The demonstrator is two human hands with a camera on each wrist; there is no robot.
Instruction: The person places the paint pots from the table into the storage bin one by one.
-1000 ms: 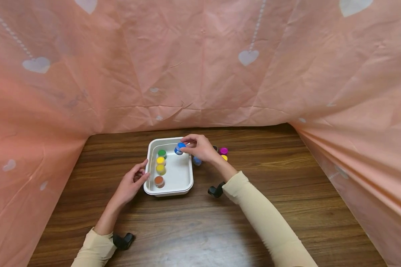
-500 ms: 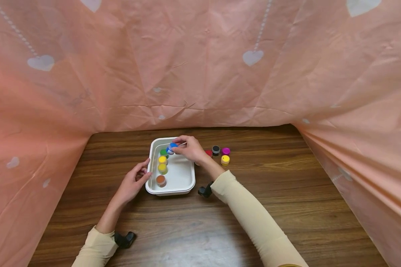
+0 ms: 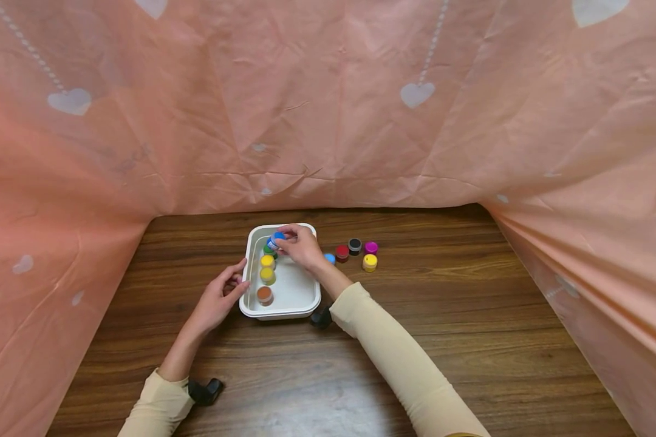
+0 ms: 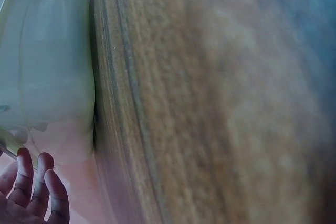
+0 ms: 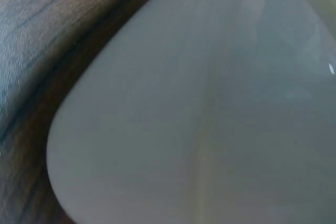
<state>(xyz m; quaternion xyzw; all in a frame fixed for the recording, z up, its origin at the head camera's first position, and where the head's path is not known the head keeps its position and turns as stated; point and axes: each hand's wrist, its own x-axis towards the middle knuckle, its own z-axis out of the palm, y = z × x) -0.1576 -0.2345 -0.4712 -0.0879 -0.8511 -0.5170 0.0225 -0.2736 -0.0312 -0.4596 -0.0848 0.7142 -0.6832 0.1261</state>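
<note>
Wood tabletop [image 3: 470, 315], with the left rim of a white tray [image 3: 281, 314] touched by the left hand [image 3: 217, 300], fingers kinda loose, nothing gripped. Brown, yellow and green pots [image 3: 267, 276] are lined up inside; by the green one [image 3: 269, 250], a tilted blue pot [image 3: 276, 239] is pinched in the right hand [image 3: 302, 246]. Pink curtain [image 3: 328, 121]'s hung behind.

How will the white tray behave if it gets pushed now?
The white tray would probably hold its shape, as its walls stand up unsagging. Its broad, flat base suggests sliding rather than tipping. The jars standing inside it look separate, so a hard shove might shift or topple them.
</note>
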